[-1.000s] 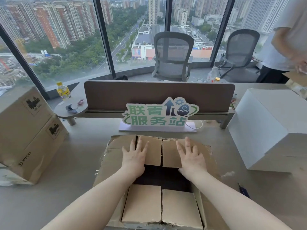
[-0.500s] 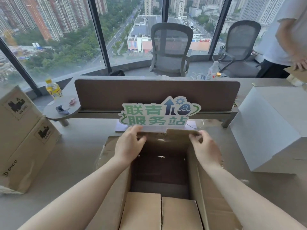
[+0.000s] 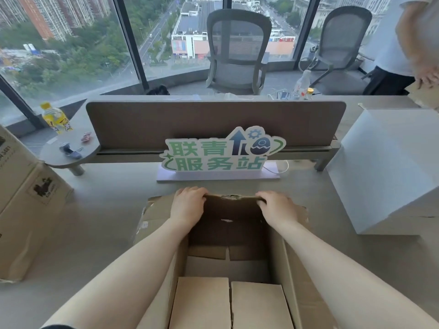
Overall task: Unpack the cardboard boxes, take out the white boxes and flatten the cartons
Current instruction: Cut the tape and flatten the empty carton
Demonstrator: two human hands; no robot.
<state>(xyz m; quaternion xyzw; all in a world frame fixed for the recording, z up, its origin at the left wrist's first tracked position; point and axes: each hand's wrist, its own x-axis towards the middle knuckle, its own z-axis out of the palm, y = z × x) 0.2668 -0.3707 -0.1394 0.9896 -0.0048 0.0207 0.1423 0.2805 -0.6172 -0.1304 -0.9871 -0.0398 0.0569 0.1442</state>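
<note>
left hand (image 3: 187, 205) grips carton (image 3: 280, 252) far rim, left corner | carton centre-near on worktop (image 3: 107, 210), now stood open, far flaps no longer pressed flat | right hand (image 3: 276, 206) grips far rim, right corner | white box (image 3: 389, 172) right

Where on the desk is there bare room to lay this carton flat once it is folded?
Bare desk lies between the open carton and the stacked cartons on the left. The right is tighter: the white box stands close. The sign borders the far side.
</note>
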